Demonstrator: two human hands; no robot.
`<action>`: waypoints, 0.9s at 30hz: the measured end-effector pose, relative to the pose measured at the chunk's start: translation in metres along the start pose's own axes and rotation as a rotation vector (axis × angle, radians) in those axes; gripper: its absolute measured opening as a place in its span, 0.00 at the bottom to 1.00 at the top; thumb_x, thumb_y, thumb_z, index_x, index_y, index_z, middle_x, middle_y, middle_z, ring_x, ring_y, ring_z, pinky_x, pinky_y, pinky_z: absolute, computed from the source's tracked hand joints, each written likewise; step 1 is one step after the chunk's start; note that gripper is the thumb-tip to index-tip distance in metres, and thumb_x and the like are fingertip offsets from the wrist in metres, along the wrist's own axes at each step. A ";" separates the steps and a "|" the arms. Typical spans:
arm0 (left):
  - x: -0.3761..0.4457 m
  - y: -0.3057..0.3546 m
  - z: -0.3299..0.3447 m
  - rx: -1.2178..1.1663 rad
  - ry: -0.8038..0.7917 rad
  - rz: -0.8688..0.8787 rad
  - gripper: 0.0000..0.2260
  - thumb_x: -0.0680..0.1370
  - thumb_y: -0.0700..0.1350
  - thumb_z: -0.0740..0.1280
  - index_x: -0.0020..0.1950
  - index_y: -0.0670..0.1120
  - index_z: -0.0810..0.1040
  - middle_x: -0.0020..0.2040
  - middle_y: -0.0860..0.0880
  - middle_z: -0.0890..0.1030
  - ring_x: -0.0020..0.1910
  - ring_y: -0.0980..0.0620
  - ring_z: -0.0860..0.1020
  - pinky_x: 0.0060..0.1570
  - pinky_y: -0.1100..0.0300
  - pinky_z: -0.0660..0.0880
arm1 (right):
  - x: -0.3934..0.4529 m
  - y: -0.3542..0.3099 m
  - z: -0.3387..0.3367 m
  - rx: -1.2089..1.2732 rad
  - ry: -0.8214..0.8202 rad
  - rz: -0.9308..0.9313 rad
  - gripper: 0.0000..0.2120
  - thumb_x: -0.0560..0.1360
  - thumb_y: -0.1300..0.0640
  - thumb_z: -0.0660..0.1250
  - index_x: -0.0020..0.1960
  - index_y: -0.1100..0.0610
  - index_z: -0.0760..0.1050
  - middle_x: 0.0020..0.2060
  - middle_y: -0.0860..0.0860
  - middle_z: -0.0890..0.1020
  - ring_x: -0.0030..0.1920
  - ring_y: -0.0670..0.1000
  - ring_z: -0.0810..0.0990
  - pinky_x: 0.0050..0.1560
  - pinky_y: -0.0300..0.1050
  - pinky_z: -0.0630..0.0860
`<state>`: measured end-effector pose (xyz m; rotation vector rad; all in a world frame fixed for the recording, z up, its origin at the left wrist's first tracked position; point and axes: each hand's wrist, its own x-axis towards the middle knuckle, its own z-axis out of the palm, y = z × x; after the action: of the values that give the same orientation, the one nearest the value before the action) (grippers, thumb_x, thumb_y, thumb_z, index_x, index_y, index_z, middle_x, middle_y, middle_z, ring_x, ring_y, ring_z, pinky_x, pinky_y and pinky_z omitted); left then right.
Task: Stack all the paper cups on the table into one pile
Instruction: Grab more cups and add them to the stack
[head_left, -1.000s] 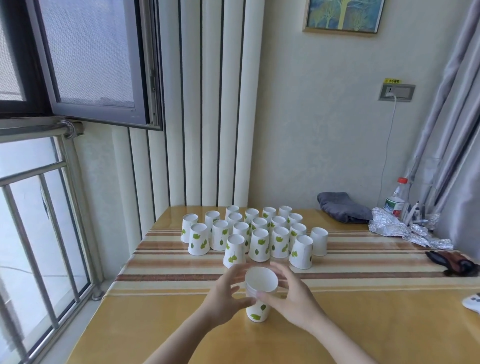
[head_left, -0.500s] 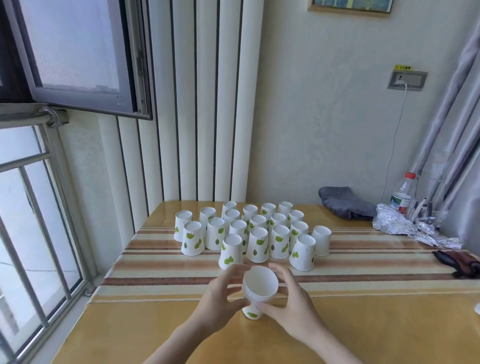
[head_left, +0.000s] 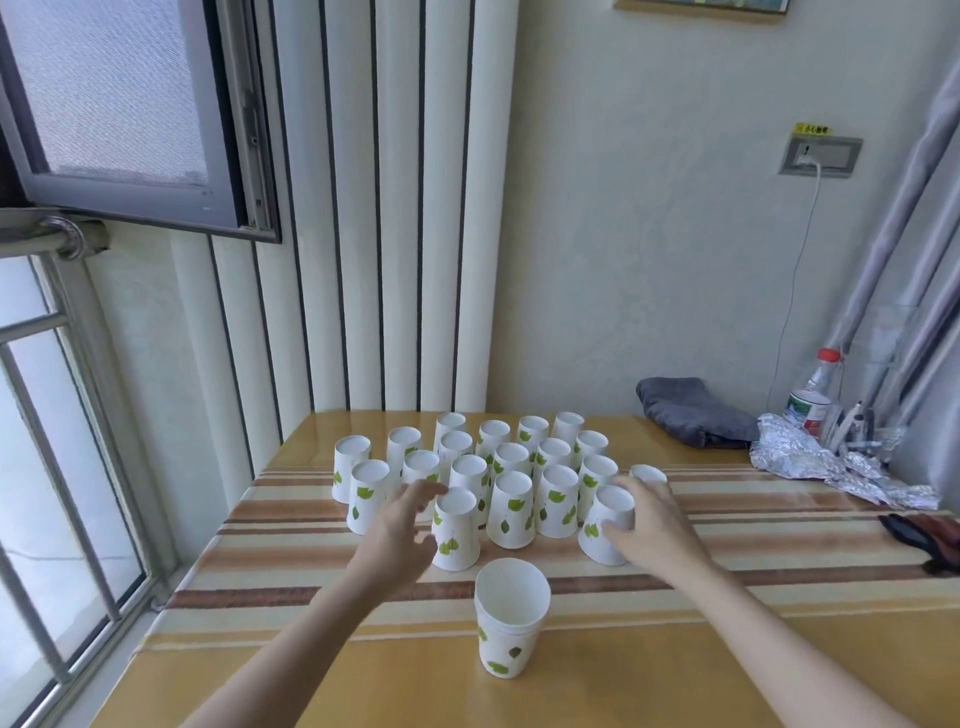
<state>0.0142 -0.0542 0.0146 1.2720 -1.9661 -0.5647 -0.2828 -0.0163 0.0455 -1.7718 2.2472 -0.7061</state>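
A short pile of nested white cups with green leaves (head_left: 511, 618) stands upright near the table's front, untouched. Behind it stand several upside-down paper cups (head_left: 511, 467) in rows. My left hand (head_left: 400, 535) has its fingers spread just left of the front-left upside-down cup (head_left: 455, 527), not gripping it. My right hand (head_left: 652, 525) wraps its fingers around the front-right upside-down cup (head_left: 608, 522), which tilts slightly.
The wooden table (head_left: 649, 675) has a striped runner. At the back right lie a grey cloth (head_left: 691, 410), crumpled foil (head_left: 831, 467) and a plastic bottle (head_left: 813, 395). A dark object (head_left: 930, 535) sits at the right edge. Window bars run along the left.
Both hands have let go of the upright pile and reached forward to the front row of upside-down cups; the right hand now grips one.
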 end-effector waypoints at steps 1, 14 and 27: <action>0.006 0.002 -0.001 0.024 0.012 -0.003 0.21 0.72 0.31 0.67 0.64 0.45 0.73 0.57 0.49 0.72 0.58 0.48 0.74 0.53 0.60 0.75 | 0.011 0.001 -0.001 -0.064 -0.026 0.029 0.26 0.73 0.49 0.66 0.69 0.47 0.65 0.66 0.52 0.67 0.63 0.56 0.72 0.55 0.50 0.75; 0.029 -0.002 0.019 0.219 -0.050 -0.041 0.29 0.71 0.46 0.74 0.69 0.47 0.67 0.66 0.46 0.70 0.58 0.47 0.71 0.55 0.60 0.72 | 0.030 0.006 0.018 -0.192 -0.069 0.102 0.20 0.71 0.44 0.68 0.53 0.49 0.59 0.51 0.52 0.72 0.49 0.58 0.76 0.45 0.49 0.75; 0.036 0.010 0.030 0.311 -0.073 -0.261 0.27 0.70 0.51 0.75 0.63 0.48 0.65 0.56 0.45 0.76 0.53 0.44 0.76 0.51 0.52 0.78 | -0.033 0.017 -0.004 0.683 -0.169 0.419 0.24 0.68 0.47 0.75 0.56 0.53 0.68 0.52 0.47 0.75 0.50 0.55 0.83 0.51 0.54 0.82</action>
<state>-0.0240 -0.0828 0.0139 1.7406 -2.0167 -0.4450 -0.2903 0.0187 0.0360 -0.9657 1.8501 -1.0176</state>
